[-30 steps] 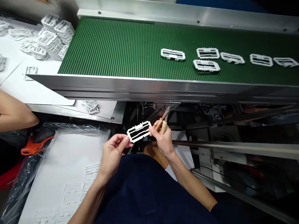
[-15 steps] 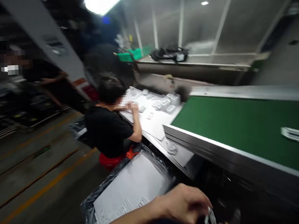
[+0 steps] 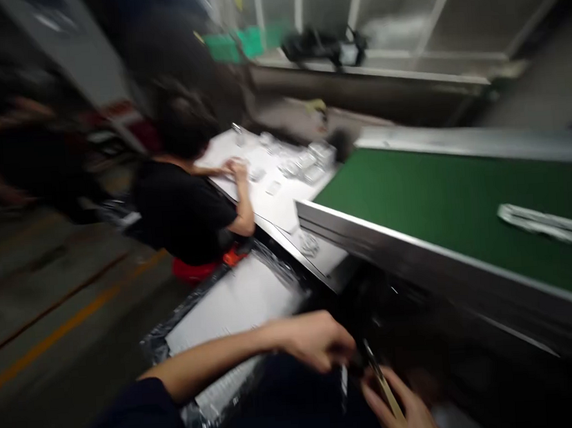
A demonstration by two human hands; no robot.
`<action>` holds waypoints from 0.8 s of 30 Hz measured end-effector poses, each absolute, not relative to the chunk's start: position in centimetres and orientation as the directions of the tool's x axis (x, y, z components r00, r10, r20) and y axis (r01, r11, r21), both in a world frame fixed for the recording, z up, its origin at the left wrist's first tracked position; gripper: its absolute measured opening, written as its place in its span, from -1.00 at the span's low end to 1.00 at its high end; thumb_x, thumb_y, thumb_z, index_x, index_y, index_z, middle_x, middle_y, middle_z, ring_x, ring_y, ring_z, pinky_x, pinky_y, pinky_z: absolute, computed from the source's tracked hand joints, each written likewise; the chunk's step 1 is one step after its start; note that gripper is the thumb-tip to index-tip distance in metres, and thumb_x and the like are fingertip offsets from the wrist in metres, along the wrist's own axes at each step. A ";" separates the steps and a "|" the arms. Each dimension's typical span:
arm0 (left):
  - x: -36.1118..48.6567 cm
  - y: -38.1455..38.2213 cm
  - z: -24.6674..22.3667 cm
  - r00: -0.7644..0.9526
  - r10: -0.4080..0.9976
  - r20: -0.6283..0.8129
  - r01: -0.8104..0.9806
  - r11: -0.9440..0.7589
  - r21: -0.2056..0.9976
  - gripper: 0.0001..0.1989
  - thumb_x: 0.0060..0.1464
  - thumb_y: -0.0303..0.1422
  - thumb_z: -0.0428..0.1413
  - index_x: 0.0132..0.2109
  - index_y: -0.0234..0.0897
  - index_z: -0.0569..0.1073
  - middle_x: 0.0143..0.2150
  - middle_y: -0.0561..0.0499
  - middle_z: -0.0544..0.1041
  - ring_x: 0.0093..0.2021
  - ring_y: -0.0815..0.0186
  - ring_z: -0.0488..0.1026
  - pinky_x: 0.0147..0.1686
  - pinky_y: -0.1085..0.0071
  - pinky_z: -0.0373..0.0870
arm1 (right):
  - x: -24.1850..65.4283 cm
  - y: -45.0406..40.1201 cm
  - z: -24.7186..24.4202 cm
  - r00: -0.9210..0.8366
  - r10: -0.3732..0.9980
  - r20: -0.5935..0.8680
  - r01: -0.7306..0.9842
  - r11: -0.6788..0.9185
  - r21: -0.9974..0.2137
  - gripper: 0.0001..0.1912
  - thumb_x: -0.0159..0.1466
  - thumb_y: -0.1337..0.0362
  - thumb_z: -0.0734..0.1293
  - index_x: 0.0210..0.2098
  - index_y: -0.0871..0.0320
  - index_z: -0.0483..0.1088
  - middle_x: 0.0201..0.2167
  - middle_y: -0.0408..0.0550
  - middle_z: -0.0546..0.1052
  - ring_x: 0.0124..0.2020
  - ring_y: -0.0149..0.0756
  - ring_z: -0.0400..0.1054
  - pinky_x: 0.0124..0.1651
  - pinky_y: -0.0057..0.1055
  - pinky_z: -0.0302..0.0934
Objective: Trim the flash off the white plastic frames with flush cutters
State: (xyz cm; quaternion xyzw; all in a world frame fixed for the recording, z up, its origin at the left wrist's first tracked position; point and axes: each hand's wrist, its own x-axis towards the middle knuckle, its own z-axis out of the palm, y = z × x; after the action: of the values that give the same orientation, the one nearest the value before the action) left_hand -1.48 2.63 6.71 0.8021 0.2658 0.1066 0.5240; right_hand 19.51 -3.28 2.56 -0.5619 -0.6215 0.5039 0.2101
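Observation:
Motion blur softens this head view. Low in the frame, my left hand (image 3: 318,341) grips a white plastic frame part (image 3: 343,379), which shows nearly edge-on. Just right of it, my right hand (image 3: 395,407) holds small snips with wooden handles (image 3: 382,382). The snip tips lie close to the white part, though blur and shadow hide whether they touch it. My forearm hides part of a white sheet on clear plastic film (image 3: 229,314).
A green conveyor belt (image 3: 441,211) with a steel edge runs at the right, carrying a white part (image 3: 543,225). A co-worker in black (image 3: 183,207) sits on a red stool at a white table (image 3: 270,202) holding stacked parts. A concrete floor with yellow lines lies left.
The view has swung left and away from the belt, and the belt parts have slid out of view. Both hands now sit low in the frame, and the white part has turned edge-on.

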 end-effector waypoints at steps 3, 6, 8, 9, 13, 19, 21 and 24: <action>-1.0 3.7 7.2 0.854 0.495 -0.160 0.329 -0.274 0.904 -0.86 -0.05 -0.60 0.02 -0.42 -0.29 0.38 -0.49 0.09 0.38 -0.48 0.36 0.30 -0.45 0.49 0.19 | 21.4 -5.4 4.2 -0.270 0.869 -0.415 0.559 -0.210 -0.802 -0.75 0.20 0.12 0.24 -0.21 0.10 0.37 -0.34 -0.09 0.52 -0.30 -0.25 0.42 -0.22 -0.39 0.29; -0.3 5.3 7.1 0.887 0.407 -0.220 0.341 -0.253 0.905 -0.86 0.04 -0.56 -0.01 -0.40 -0.30 0.40 -0.49 0.07 0.40 -0.50 0.36 0.29 -0.47 0.48 0.14 | 22.9 -5.0 5.4 -0.306 0.870 -0.387 0.653 -0.103 -0.750 -0.74 0.20 0.21 0.26 -0.12 0.11 0.33 -0.21 -0.07 0.49 -0.22 -0.28 0.38 -0.15 -0.39 0.22; 0.4 5.8 7.2 0.904 0.348 -0.249 0.341 -0.232 0.911 -0.85 0.06 -0.54 -0.02 -0.41 -0.30 0.40 -0.50 0.08 0.39 -0.52 0.37 0.28 -0.50 0.48 0.12 | 24.0 -4.4 6.3 -0.332 0.866 -0.373 0.742 -0.004 -0.670 -0.73 0.20 0.23 0.26 -0.10 0.12 0.33 -0.19 -0.06 0.48 -0.20 -0.28 0.35 -0.14 -0.38 0.18; 0.7 5.9 7.3 0.912 0.318 -0.261 0.340 -0.226 0.913 -0.84 0.06 -0.54 -0.02 -0.42 -0.30 0.40 -0.51 0.08 0.38 -0.52 0.37 0.27 -0.50 0.48 0.11 | 24.5 -4.2 6.8 -0.346 0.859 -0.377 0.781 0.042 -0.623 -0.73 0.20 0.24 0.26 -0.10 0.12 0.33 -0.19 -0.05 0.48 -0.19 -0.28 0.35 -0.14 -0.38 0.17; 1.8 6.3 7.6 0.928 0.233 -0.291 0.346 -0.248 0.905 -0.83 0.04 -0.56 -0.03 -0.43 -0.28 0.40 -0.51 0.08 0.38 -0.52 0.36 0.28 -0.50 0.48 0.11 | 25.7 -3.7 8.6 -0.391 0.820 -0.417 0.870 0.182 -0.458 -0.73 0.17 0.24 0.26 -0.13 0.13 0.35 -0.27 -0.05 0.48 -0.22 -0.24 0.34 -0.16 -0.35 0.12; 2.6 6.9 7.6 0.928 0.224 -0.297 0.348 -0.241 0.906 -0.84 -0.02 -0.51 -0.02 -0.46 -0.27 0.42 -0.56 0.07 0.36 -0.56 0.35 0.24 -0.52 0.47 0.10 | 25.3 -2.7 10.2 -0.430 0.753 -0.499 0.895 0.284 -0.343 -0.77 0.14 0.26 0.26 -0.19 0.14 0.35 -0.36 -0.08 0.45 -0.34 -0.29 0.31 -0.30 -0.40 0.05; 2.7 7.0 7.6 0.929 0.217 -0.300 0.349 -0.246 0.904 -0.84 -0.04 -0.52 -0.03 -0.48 -0.27 0.41 -0.57 0.06 0.34 -0.57 0.35 0.22 -0.52 0.46 0.09 | 25.1 -2.4 10.6 -0.439 0.739 -0.511 0.896 0.315 -0.314 -0.75 0.11 0.29 0.28 -0.19 0.13 0.35 -0.37 -0.08 0.45 -0.35 -0.28 0.31 -0.31 -0.40 0.03; 2.9 7.0 7.6 0.933 0.192 -0.303 0.347 -0.267 0.899 -0.84 -0.07 -0.56 -0.05 -0.48 -0.27 0.37 -0.56 0.07 0.31 -0.56 0.35 0.20 -0.53 0.45 0.06 | 24.8 -1.9 11.2 -0.443 0.722 -0.531 0.896 0.349 -0.274 -0.77 0.14 0.24 0.27 -0.19 0.13 0.36 -0.39 -0.05 0.45 -0.36 -0.27 0.32 -0.32 -0.37 0.01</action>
State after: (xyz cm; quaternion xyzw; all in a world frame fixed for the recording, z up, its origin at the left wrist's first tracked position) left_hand 2.90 6.97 7.65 0.7931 0.1701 -0.0667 0.5811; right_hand 24.83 -1.94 11.21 -0.5024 -0.8052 0.2707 -0.1608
